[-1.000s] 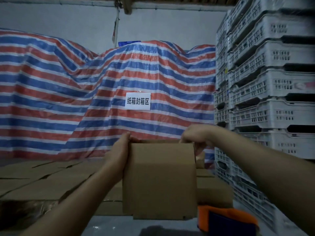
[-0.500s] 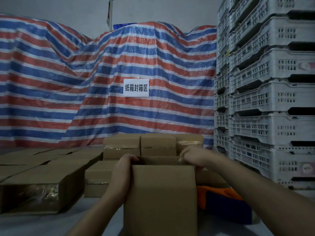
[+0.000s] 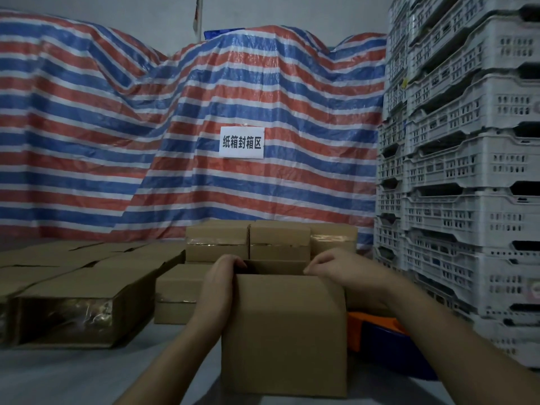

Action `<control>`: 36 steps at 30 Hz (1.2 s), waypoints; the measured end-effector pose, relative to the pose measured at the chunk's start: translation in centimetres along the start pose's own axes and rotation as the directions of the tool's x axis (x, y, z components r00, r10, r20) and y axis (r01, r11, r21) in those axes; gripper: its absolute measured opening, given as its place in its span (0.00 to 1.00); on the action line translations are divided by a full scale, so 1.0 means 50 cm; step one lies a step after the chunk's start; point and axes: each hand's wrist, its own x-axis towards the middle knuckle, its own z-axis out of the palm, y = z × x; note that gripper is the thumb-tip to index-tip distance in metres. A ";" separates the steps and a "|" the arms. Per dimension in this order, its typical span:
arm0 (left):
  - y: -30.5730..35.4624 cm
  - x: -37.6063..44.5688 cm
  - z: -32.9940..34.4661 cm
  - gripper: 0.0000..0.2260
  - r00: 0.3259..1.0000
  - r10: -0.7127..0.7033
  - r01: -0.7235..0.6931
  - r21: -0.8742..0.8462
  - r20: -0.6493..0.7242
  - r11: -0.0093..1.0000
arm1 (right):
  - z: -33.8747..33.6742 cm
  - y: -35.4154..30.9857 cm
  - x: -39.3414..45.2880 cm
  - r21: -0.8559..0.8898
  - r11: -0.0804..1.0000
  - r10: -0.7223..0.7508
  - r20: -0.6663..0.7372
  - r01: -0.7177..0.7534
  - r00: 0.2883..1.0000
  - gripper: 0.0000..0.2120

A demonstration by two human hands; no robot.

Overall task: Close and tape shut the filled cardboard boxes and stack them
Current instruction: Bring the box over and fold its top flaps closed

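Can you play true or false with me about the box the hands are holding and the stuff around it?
1. Both hands, left hand and right hand, grip the box. True.
2. The box is taped shut. False: its top is still open.
3. Crates are stacked on the right. True.
4. The tarp is plain green. False: it has red, blue and white stripes.
5. A white sign hangs on the tarp. True.
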 end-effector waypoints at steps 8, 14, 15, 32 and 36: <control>0.013 -0.018 -0.012 0.16 0.991 -0.054 0.083 -0.235 0.126 0.968 | -0.011 -0.004 -0.004 0.000 0.998 0.061 0.084 -0.062 0.995 0.18; -0.011 -0.025 -0.044 0.16 0.964 -0.129 0.211 -0.371 0.234 0.904 | -0.021 -0.014 -0.011 -0.046 0.997 0.070 0.143 -0.064 0.987 0.26; -0.011 -0.023 -0.048 0.18 0.957 -0.134 0.226 -0.373 0.256 0.900 | -0.021 -0.014 -0.012 -0.044 0.997 0.070 0.144 -0.064 0.987 0.26; -0.030 -0.023 -0.047 0.22 0.891 -0.202 0.272 -0.122 0.407 0.955 | 0.020 0.071 -0.018 0.505 0.862 0.146 -0.183 -0.034 0.972 0.27; -0.030 -0.025 -0.044 0.24 0.897 -0.199 0.274 -0.144 0.394 0.951 | 0.075 0.139 -0.039 0.742 0.658 0.196 -0.340 0.133 0.920 0.11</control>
